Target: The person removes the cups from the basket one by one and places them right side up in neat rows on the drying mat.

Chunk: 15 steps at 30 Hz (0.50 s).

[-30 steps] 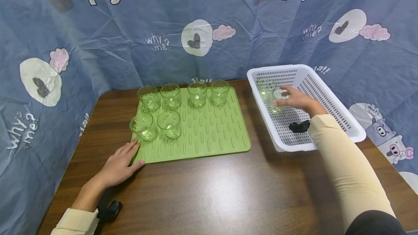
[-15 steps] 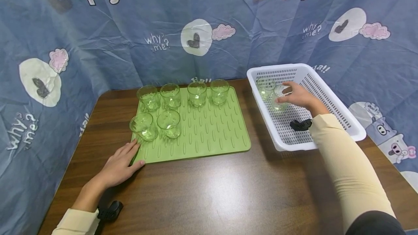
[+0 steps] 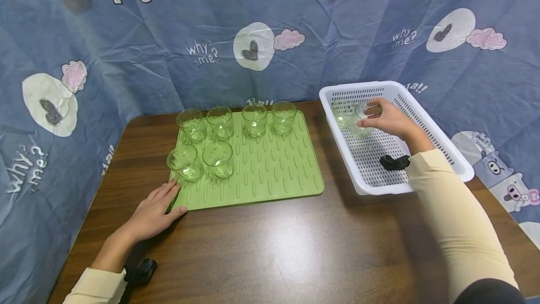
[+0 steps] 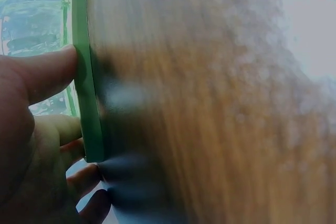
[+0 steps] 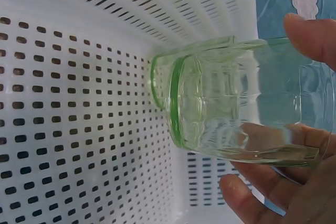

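Observation:
My right hand (image 3: 390, 118) reaches into a white basket (image 3: 362, 190) and grips a clear, green-tinted drinking glass (image 5: 247, 103), its thumb on one side and fingers on the other. A second glass (image 3: 341, 112) stands close behind it in the basket, partly hidden in the right wrist view. On the left, my left hand (image 3: 152, 212) rests at the near-left corner of a green ridged mat (image 3: 270, 172), with its thumb (image 4: 52, 72) touching the mat's edge. Several similar glasses stand on the mat, the nearest to that hand being a glass (image 3: 185, 163) at the left.
A brown wooden table (image 3: 261, 247) lies under everything. The basket has raised, slotted walls and stands to the right of the mat. Behind the table hangs a blue printed cloth (image 3: 168, 22), which also closes in both sides.
My right hand has moved slightly up and to the right in the head view, and the glass it holds has shifted with it. The left hand keeps its place on the mat.

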{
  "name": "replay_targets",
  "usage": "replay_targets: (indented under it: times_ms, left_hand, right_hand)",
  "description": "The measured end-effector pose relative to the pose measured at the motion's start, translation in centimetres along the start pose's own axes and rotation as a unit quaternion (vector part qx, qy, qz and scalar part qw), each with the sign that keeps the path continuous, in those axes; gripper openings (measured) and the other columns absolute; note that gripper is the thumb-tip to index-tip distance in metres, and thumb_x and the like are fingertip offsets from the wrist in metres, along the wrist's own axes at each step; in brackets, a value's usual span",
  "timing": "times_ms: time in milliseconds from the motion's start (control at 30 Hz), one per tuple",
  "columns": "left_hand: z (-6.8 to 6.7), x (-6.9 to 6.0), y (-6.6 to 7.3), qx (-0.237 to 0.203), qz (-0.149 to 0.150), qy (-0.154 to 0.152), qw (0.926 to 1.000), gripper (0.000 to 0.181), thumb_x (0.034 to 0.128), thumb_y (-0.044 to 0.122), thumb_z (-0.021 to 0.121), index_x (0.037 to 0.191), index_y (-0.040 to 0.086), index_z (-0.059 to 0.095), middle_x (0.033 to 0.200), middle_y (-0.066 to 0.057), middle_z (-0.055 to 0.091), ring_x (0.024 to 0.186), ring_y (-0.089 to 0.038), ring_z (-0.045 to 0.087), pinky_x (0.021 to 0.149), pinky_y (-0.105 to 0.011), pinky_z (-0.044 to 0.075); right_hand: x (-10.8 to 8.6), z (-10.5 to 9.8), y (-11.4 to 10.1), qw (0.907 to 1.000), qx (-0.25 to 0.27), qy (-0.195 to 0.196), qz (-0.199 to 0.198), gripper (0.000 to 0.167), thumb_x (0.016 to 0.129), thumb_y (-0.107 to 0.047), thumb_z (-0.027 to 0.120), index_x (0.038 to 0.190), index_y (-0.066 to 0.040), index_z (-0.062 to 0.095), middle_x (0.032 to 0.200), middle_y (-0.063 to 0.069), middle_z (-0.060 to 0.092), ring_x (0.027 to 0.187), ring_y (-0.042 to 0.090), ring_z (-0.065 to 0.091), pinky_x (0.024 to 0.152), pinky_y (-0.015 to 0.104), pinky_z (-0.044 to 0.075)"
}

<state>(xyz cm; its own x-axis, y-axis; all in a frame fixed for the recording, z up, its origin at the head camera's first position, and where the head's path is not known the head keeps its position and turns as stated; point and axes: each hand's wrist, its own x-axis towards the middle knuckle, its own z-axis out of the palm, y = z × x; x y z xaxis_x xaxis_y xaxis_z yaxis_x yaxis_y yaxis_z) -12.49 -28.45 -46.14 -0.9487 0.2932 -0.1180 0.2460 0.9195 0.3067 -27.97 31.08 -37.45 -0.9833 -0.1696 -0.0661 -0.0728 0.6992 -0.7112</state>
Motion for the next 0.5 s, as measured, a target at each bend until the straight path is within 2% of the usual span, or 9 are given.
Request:
replay_targets:
  times_ms: [233, 500]
  left_hand:
    - [-0.1, 0.1, 0.1, 0.000, 0.001, -0.002, 1.0000, 0.075, 0.1002, 0.044, 0.054, 0.153, -0.004, 0.031, 0.160, -0.027, 0.025, 0.143, -0.053, 0.026, 0.101, -0.077, 0.029]
    - [-0.2, 0.0, 0.2, -0.001, -0.001, -0.004, 1.0000, 0.076, 0.1002, 0.044, 0.054, 0.153, -0.005, 0.031, 0.161, -0.027, 0.024, 0.143, -0.053, 0.025, 0.101, -0.077, 0.029]
  right_hand:
    - [-0.6, -0.2, -0.9, 0.9994, -0.009, 0.026, -0.020, 0.079, 0.087, -0.023, 0.075, 0.147, 0.006, 0.033, 0.138, 0.032, 0.054, 0.129, 0.043, 0.053, 0.104, 0.053, 0.044]
    - [-2.3, -0.1, -4.1, 0.9908, -0.025, 0.085, -0.102, 0.077, 0.081, -0.021, 0.079, 0.147, -0.007, 0.043, 0.131, 0.022, 0.063, 0.121, 0.035, 0.060, 0.100, 0.048, 0.044]
